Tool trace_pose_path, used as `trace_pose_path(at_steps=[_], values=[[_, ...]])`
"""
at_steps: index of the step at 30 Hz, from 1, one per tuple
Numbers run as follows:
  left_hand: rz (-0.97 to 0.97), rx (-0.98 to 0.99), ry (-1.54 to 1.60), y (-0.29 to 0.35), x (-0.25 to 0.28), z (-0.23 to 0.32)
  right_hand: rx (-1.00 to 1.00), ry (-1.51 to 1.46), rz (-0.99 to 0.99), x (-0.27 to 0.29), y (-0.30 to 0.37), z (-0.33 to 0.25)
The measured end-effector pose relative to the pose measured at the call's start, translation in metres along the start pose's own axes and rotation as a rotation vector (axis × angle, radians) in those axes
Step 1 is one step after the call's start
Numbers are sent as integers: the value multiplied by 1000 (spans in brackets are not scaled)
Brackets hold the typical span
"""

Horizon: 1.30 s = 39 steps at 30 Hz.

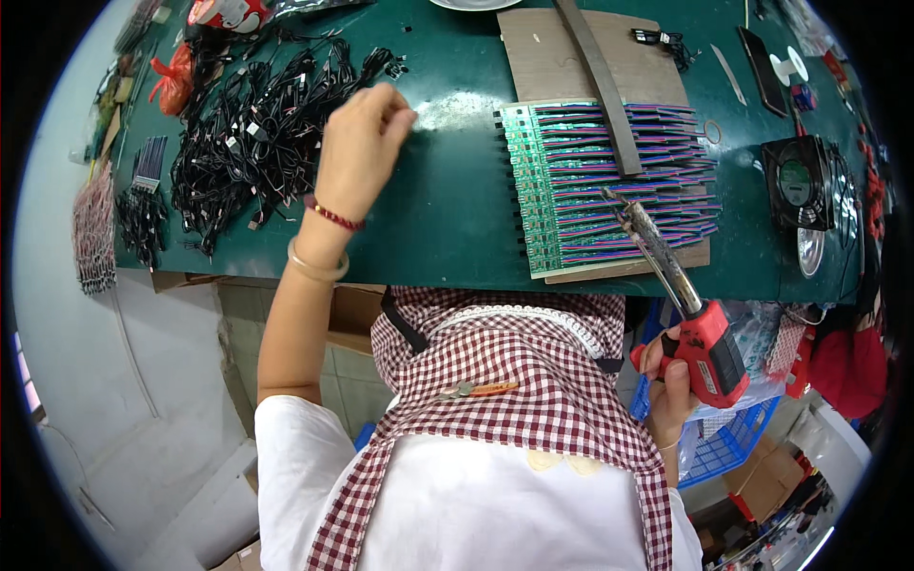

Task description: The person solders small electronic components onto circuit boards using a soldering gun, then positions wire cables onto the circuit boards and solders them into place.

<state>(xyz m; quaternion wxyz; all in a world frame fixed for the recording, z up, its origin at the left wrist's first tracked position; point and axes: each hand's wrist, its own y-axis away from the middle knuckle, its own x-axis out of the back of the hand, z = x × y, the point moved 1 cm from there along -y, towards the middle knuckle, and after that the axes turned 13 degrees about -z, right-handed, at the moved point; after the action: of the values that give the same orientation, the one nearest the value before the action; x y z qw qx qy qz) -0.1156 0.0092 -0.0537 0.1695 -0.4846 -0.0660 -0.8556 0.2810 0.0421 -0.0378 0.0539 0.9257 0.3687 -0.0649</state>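
My right hand (669, 388), near the table's front edge, grips the red and black handle of a soldering gun (712, 354). Its long metal barrel slants up and left, the tip over a green circuit board panel (535, 190). Rows of multicoloured wires (657, 214) run rightward from the panel, and a grey flat bar (609, 90) lies across them. My left hand (367, 143) is raised above the table with fingers curled together; anything inside them is hidden. Beside it on the left spreads a big heap of black cables (257, 143).
A brown board (533, 57) lies under the panel. At the right stand a black fan (798, 181), a phone (763, 71) and a white spool (788, 67). An orange plastic bag (174, 81) sits far left. Below the table's right side is a blue basket (728, 447).
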Motion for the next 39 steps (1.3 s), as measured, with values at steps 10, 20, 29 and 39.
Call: trace_pose_path(at_steps=[10, 20, 29, 39], values=[[-727, 99, 1098, 62, -31, 146, -69, 344, -256, -39, -70, -34], [-303, -333, 510, 78, -12, 174, 226, 627, -57, -53, -57, -14], [-462, -172, 472, 71, -10, 181, -93, 65, -147, -45, -67, -41], [-785, 233, 1027, 91, -25, 137, 128, 148, -170, -66, -59, -31]])
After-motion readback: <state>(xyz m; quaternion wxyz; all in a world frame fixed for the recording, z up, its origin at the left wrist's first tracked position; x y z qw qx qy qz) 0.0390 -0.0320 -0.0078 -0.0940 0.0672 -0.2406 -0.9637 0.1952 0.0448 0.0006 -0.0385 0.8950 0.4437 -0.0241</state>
